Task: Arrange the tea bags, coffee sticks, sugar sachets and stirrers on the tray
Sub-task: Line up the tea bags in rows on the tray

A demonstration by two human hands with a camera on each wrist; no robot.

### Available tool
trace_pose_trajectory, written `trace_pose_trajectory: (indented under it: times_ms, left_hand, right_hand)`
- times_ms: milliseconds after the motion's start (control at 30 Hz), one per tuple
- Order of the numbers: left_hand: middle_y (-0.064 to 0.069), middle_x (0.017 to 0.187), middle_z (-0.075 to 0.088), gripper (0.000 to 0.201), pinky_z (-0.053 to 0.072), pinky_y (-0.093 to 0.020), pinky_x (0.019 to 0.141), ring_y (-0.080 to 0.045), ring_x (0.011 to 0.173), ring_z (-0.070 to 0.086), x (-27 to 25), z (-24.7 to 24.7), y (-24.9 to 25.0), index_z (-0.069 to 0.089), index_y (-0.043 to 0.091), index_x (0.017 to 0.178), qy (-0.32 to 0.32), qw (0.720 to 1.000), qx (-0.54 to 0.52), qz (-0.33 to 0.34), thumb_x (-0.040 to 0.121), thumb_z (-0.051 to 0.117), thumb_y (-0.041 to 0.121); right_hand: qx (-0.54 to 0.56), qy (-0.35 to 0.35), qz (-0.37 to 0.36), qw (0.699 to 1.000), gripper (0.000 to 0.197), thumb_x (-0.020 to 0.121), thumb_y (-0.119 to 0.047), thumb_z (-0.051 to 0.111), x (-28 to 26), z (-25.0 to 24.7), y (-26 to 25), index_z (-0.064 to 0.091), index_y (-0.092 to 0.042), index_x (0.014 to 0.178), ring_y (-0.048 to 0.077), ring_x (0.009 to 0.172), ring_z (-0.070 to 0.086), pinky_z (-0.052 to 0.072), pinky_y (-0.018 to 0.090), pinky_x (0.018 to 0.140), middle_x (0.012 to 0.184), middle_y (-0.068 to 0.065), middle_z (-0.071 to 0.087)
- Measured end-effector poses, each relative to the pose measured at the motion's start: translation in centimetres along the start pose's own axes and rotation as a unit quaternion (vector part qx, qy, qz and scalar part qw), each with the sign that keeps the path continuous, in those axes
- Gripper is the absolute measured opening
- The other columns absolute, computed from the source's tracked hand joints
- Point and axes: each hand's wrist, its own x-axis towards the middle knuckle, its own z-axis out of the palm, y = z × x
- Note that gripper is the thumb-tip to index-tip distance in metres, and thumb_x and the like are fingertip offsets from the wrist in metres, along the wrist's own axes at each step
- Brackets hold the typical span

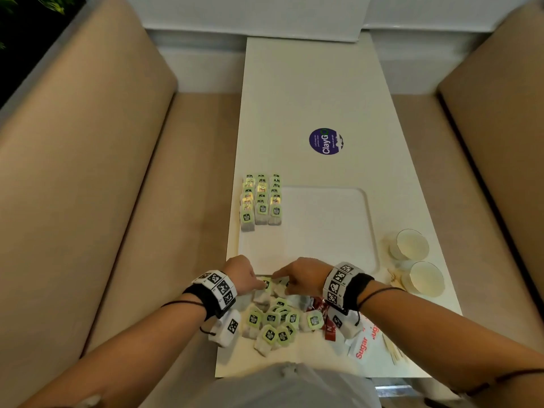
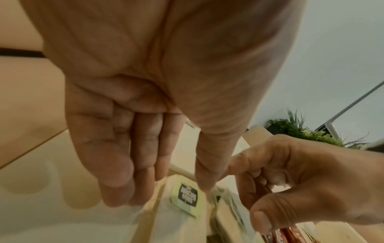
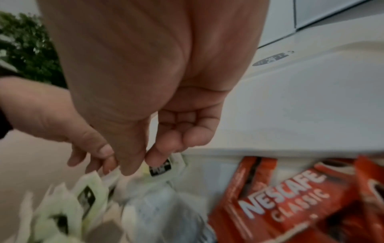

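Along the near edge of the white tabletop (image 1: 323,83), everything not yet sorted lies in one heap, and most of the risk sits there. The white tray (image 1: 369,231) lies beyond the heap, its long left edge carrying three neat rows of tea bags (image 1: 260,198), overlapped like tiles; the rest of its floor is bare. Two paper cups (image 1: 412,245) stand near the tabletop's right edge, apart from the tray.

The loose tea bags (image 1: 273,322) are piled against the tray's near rim, with red Nescafe coffee sticks (image 3: 290,197) partly under them toward the right, and sugar sachets (image 1: 363,343) and pale wooden stirrers (image 1: 393,353) at the near right corner.

The left hand (image 1: 241,272) reaches down with fingers nearly straight, thumb tip (image 2: 204,185) at the upper edge of a green-tagged bag (image 2: 182,207). The right hand (image 1: 303,276) meets it from the other side, thumb and forefinger (image 3: 153,156) closing on another bag's tag (whether paper is truly between them I cannot tell).

The likely trouble, I judge: tag strings tangle in such a heap, so lifting one bag could drag neighbours along and scatter them off the near edge. A bag held by the tag alone will swing, and landing it carelessly could knock the overlapped rows askew. A sleeve or wrist band sweeping right could also disturb the coffee sticks.
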Motion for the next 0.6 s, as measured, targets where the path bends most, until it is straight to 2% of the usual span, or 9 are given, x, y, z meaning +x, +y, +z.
trace_pose_trajectory:
  times_ms: [100, 200, 267, 367, 433, 533, 600]
  left_hand:
    - [-0.003, 0.061, 0.065, 0.044, 0.052, -0.029, 0.057, -0.02, 0.055, 0.06, -0.1, 0.4, 0.9, 0.065, 0.009, 0.067, 0.012, 0.999, 0.029, -0.031, 0.071, 0.081, 0.049]
    - [0.0, 0.057, 0.055, 0.046, 0.043, -0.025, 0.05, -0.02, 0.053, 0.055, -0.5, 0.8, 1.7, 0.053, 0.014, 0.063, 0.012, 0.997, 0.062, -0.042, 0.07, 0.081, 0.05]
    - [0.001, 0.058, 0.053, 0.045, 0.041, -0.024, 0.05, -0.019, 0.054, 0.053, -0.7, 1.1, 2.1, 0.052, 0.015, 0.065, 0.013, 0.996, 0.076, -0.04, 0.07, 0.082, 0.048]
    - [0.001, 0.061, 0.056, 0.04, 0.048, -0.026, 0.055, -0.019, 0.056, 0.056, -0.8, 1.6, 2.5, 0.055, 0.015, 0.067, 0.004, 0.995, 0.097, -0.031, 0.065, 0.084, 0.043]
    - [0.002, 0.059, 0.056, 0.036, 0.05, -0.026, 0.056, -0.019, 0.054, 0.056, -0.9, 2.0, 2.5, 0.054, 0.016, 0.063, -0.006, 0.993, 0.114, -0.029, 0.067, 0.083, 0.038]
    - [0.002, 0.054, 0.046, 0.037, 0.043, -0.025, 0.054, -0.018, 0.051, 0.047, -1.1, 2.1, 2.7, 0.047, 0.017, 0.056, -0.005, 0.994, 0.108, -0.018, 0.076, 0.076, 0.027]
    - [0.002, 0.051, 0.039, 0.041, 0.039, -0.025, 0.055, -0.018, 0.05, 0.041, -1.4, 1.7, 2.8, 0.042, 0.017, 0.053, -0.003, 0.996, 0.086, 0.006, 0.082, 0.071, 0.022]
  right_hand:
    - [-0.041, 0.003, 0.005, 0.999, 0.052, 0.096, -0.03, 0.064, -0.3, 0.6, 0.0, 0.051, -0.031, 0.146, 0.021, 0.107, 0.067, 0.051, 0.033, 0.095, 0.115, 0.002, 0.074]
    - [-0.049, 0.018, 0.018, 0.998, 0.045, 0.097, -0.028, 0.063, -0.6, 1.4, 0.3, 0.057, -0.027, 0.141, 0.022, 0.11, 0.067, 0.049, 0.032, 0.096, 0.121, 0.002, 0.072]
    - [-0.046, 0.03, 0.025, 0.998, 0.04, 0.096, -0.029, 0.063, -0.9, 2.0, 0.6, 0.061, -0.026, 0.136, 0.021, 0.11, 0.067, 0.048, 0.029, 0.094, 0.119, 0.0, 0.073]
    - [-0.038, 0.053, 0.038, 0.997, 0.037, 0.095, -0.034, 0.064, -1.5, 2.8, 1.2, 0.065, -0.025, 0.13, 0.021, 0.11, 0.065, 0.048, 0.029, 0.091, 0.119, -0.001, 0.071]
    - [-0.041, 0.065, 0.039, 0.996, 0.035, 0.094, -0.037, 0.064, -1.9, 2.9, 1.5, 0.067, -0.024, 0.126, 0.022, 0.106, 0.063, 0.044, 0.028, 0.082, 0.118, 0.0, 0.066]
    - [-0.037, 0.089, 0.03, 0.995, 0.031, 0.093, -0.037, 0.064, -2.7, 2.5, 1.9, 0.07, -0.023, 0.12, 0.019, 0.089, 0.058, 0.038, 0.027, 0.074, 0.113, -0.001, 0.055]
    - [-0.026, 0.105, 0.018, 0.994, 0.027, 0.093, -0.035, 0.064, -3.3, 2.0, 2.2, 0.072, -0.022, 0.117, 0.017, 0.087, 0.056, 0.041, 0.028, 0.075, 0.118, -0.002, 0.052]
